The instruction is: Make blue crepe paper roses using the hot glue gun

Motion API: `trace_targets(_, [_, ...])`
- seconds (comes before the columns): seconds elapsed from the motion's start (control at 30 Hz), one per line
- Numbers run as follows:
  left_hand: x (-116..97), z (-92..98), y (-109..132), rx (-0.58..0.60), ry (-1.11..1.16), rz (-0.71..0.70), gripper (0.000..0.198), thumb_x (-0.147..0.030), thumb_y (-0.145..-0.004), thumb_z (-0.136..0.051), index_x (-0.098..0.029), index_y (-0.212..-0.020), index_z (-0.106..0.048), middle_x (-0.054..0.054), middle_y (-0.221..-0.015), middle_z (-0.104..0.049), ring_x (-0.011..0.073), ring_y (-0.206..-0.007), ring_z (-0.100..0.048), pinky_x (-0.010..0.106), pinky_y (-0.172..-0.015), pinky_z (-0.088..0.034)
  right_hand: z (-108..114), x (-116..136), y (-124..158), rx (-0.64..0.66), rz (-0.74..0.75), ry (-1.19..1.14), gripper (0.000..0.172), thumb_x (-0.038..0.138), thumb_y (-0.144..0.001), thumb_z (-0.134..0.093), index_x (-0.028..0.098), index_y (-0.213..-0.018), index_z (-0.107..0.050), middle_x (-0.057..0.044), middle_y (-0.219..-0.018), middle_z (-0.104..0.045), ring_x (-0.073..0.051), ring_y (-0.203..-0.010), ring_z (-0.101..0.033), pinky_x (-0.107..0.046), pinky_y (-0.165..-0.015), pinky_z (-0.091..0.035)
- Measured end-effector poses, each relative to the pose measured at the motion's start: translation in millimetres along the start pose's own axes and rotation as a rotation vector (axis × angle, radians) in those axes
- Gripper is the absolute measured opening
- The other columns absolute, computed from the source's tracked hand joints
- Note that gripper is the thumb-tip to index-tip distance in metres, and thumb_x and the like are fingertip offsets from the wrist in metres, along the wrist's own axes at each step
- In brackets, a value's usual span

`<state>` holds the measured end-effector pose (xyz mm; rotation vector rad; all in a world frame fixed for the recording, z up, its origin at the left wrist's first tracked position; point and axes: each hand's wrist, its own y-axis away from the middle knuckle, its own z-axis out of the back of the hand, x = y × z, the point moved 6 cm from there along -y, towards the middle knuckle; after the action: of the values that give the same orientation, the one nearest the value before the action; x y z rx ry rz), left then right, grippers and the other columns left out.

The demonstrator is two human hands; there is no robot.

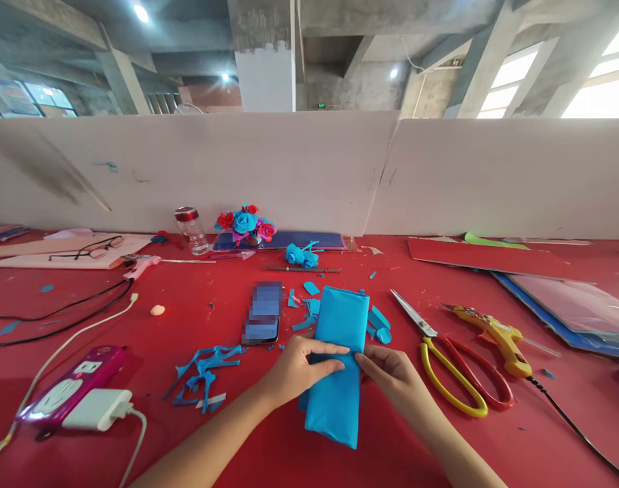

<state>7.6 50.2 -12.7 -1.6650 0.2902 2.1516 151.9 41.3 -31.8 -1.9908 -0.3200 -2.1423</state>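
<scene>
A folded strip of bright blue paper [340, 318] is held up over the red table, its long side running away from me. My left hand [302, 366] grips it at the left edge, with thumb and forefinger lying across its upper face. At the right edge my right hand [388, 369] pinches the same paper between thumb and fingers. Blue paper scraps [309, 315] lie just beyond it. To the right of my right hand rest scissors [436, 346] with one yellow and one red handle, blades apart.
Right of the scissors lies a yellow glue gun [497, 335] with a black cord. A phone [263, 312], a power strip [78, 386] with a white charger [98, 409] and blue cuttings [207, 373] are leftward. Paper flowers [245, 224] and a glass bottle [192, 230] stand near the partition [289, 169].
</scene>
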Motion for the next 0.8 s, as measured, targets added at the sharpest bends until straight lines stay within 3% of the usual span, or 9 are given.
trace_targets(0.3, [0.4, -1.8, 2.0, 0.031, 0.056, 0.007, 0.031, -0.031, -0.075, -0.066, -0.028, -0.106, -0.067, 0.001, -0.118, -0.063, 0.0239, -0.108, -0.057, 0.033, -0.091, -0.048, 2.7, 0.7, 3.1, -0.036, 0.005, 0.082, 0.039, 0.05, -0.079, -0.054, 0.015, -0.065, -0.06, 0.0, -0.058, -0.058, -0.013, -0.057, -0.054, -0.025, -0.057, -0.043])
trace_targets(0.63, [-0.4, 4.0, 0.9, -0.051, 0.064, 0.017, 0.026, -0.031, -0.076, -0.065, -0.026, -0.101, -0.069, 0.001, -0.111, -0.066, 0.0216, -0.106, -0.058, 0.03, -0.09, -0.046, -0.9, 1.3, 5.3, -0.002, -0.014, 0.093, 0.039, 0.05, -0.079, -0.054, 0.015, -0.061, -0.053, 0.002, -0.055, -0.052, -0.011, -0.054, -0.049, -0.023, -0.053, -0.039])
trace_targets(0.8, [0.8, 2.7, 1.8, 0.019, 0.044, 0.019, 0.027, -0.029, -0.078, -0.063, -0.027, -0.104, -0.068, 0.0, -0.111, -0.066, 0.021, -0.105, -0.059, 0.029, -0.09, -0.046, -2.6, 2.3, 7.7, 0.001, -0.003, 0.127, 0.036, 0.047, -0.081, -0.051, 0.016, -0.063, -0.054, 0.001, -0.058, -0.053, -0.013, -0.057, -0.051, -0.024, -0.056, -0.042])
